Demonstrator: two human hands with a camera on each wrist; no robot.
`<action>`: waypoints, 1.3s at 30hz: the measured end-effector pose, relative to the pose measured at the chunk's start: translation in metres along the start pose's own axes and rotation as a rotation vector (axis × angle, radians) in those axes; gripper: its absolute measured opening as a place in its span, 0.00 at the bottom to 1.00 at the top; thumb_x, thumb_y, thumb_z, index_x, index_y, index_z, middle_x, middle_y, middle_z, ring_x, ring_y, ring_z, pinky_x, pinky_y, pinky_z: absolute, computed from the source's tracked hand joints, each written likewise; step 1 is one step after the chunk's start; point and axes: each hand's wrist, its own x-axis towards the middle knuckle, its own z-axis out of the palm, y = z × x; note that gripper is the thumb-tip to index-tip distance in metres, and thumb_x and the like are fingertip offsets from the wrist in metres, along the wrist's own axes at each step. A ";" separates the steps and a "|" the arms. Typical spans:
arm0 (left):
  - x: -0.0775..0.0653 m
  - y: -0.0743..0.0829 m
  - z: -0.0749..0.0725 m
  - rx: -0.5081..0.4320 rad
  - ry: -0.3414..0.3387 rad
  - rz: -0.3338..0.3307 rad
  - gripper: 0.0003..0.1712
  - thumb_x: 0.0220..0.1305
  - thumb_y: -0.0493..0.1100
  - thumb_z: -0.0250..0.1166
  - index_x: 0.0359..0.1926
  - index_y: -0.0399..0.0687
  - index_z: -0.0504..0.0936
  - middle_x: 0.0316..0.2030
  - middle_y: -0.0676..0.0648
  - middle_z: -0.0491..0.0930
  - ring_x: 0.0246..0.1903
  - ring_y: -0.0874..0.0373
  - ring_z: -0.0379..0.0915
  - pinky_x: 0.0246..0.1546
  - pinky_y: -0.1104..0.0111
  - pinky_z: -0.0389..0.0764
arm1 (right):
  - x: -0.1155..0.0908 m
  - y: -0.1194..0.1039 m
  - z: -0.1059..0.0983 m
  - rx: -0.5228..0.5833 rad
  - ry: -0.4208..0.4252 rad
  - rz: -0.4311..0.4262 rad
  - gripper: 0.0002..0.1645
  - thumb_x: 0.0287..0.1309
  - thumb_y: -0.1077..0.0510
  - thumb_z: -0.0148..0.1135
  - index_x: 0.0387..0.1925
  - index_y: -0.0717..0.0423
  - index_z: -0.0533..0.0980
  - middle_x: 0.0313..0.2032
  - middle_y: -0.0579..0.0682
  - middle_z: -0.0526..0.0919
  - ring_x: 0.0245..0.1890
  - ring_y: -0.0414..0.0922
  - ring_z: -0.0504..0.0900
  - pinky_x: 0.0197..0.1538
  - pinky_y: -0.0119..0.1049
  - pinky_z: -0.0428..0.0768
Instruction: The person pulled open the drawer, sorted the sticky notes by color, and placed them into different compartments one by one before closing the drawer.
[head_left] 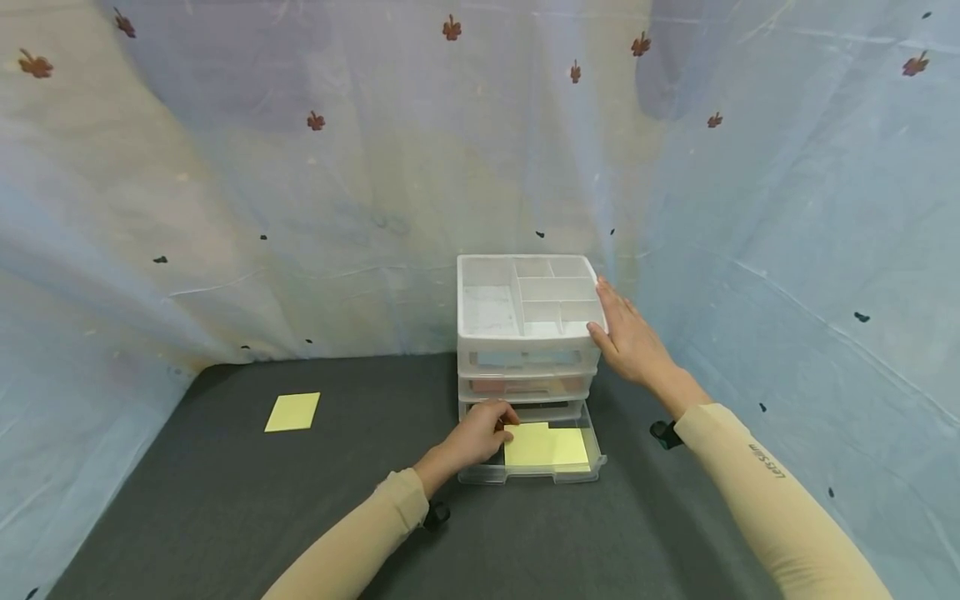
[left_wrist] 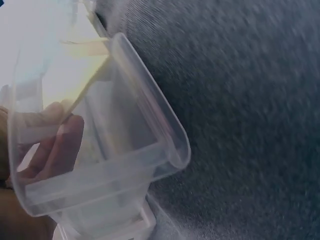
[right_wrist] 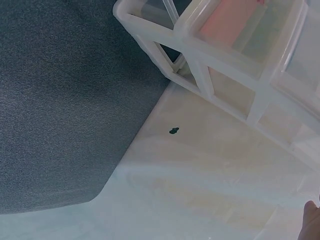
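A white plastic drawer organizer (head_left: pixel 528 342) stands near the back of the table, its see-through bottom drawer (head_left: pixel 482 475) pulled out. Inside that drawer lie yellow sticky notes (head_left: pixel 568 447), partly overlapping. My left hand (head_left: pixel 472 435) reaches over the drawer's left side and pinches a yellow sticky note (head_left: pixel 525 446) at its left edge. The left wrist view shows thumb and fingertips on a corner of the note (left_wrist: pixel 75 75), seen through the clear drawer wall. With fingers extended, my right hand (head_left: pixel 636 343) rests against the organizer's top right edge; only a fingertip shows in the right wrist view.
Another yellow sticky note (head_left: pixel 292 412) lies on the dark table (head_left: pixel 360 467) at the left. The two upper drawers are pushed in; reddish contents (right_wrist: pixel 230 22) show through the middle one. A patterned sheet (head_left: pixel 375 183) hangs behind and along both sides.
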 end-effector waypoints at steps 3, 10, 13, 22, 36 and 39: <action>0.002 -0.001 0.001 0.096 0.004 0.030 0.09 0.70 0.36 0.70 0.49 0.48 0.85 0.46 0.49 0.81 0.39 0.60 0.77 0.39 0.69 0.81 | -0.001 0.000 0.000 0.008 0.002 -0.002 0.43 0.83 0.43 0.39 0.83 0.62 0.40 0.83 0.59 0.43 0.81 0.60 0.48 0.80 0.57 0.46; 0.003 -0.003 0.000 0.368 -0.005 0.073 0.15 0.66 0.44 0.74 0.54 0.54 0.88 0.45 0.53 0.84 0.37 0.63 0.80 0.32 0.72 0.80 | 0.000 -0.001 0.000 0.004 0.009 -0.002 0.43 0.83 0.44 0.40 0.83 0.62 0.40 0.83 0.58 0.43 0.81 0.60 0.47 0.80 0.59 0.47; 0.004 -0.004 0.001 0.456 -0.002 0.100 0.16 0.66 0.46 0.75 0.54 0.55 0.89 0.47 0.53 0.85 0.38 0.62 0.82 0.32 0.71 0.81 | 0.000 -0.002 0.000 0.007 0.009 -0.003 0.43 0.83 0.44 0.40 0.83 0.62 0.40 0.83 0.58 0.43 0.81 0.59 0.47 0.80 0.58 0.46; 0.006 -0.006 0.003 0.548 -0.008 0.105 0.15 0.65 0.48 0.76 0.53 0.58 0.89 0.48 0.55 0.88 0.41 0.61 0.84 0.33 0.69 0.83 | 0.000 -0.001 0.000 0.015 0.014 -0.005 0.43 0.83 0.44 0.40 0.83 0.61 0.39 0.83 0.58 0.42 0.81 0.59 0.46 0.80 0.57 0.46; 0.007 -0.010 0.008 0.535 -0.002 0.095 0.15 0.64 0.49 0.76 0.51 0.57 0.90 0.38 0.55 0.90 0.23 0.67 0.78 0.16 0.75 0.69 | -0.001 -0.003 0.000 0.013 0.011 -0.003 0.43 0.83 0.45 0.41 0.83 0.63 0.41 0.83 0.59 0.43 0.81 0.60 0.47 0.80 0.58 0.46; 0.007 -0.010 0.007 0.528 -0.007 0.091 0.15 0.65 0.49 0.75 0.52 0.56 0.90 0.39 0.54 0.90 0.22 0.67 0.77 0.15 0.75 0.68 | -0.001 -0.003 0.000 0.013 0.009 -0.001 0.43 0.83 0.45 0.41 0.83 0.63 0.40 0.83 0.59 0.43 0.81 0.60 0.47 0.80 0.58 0.46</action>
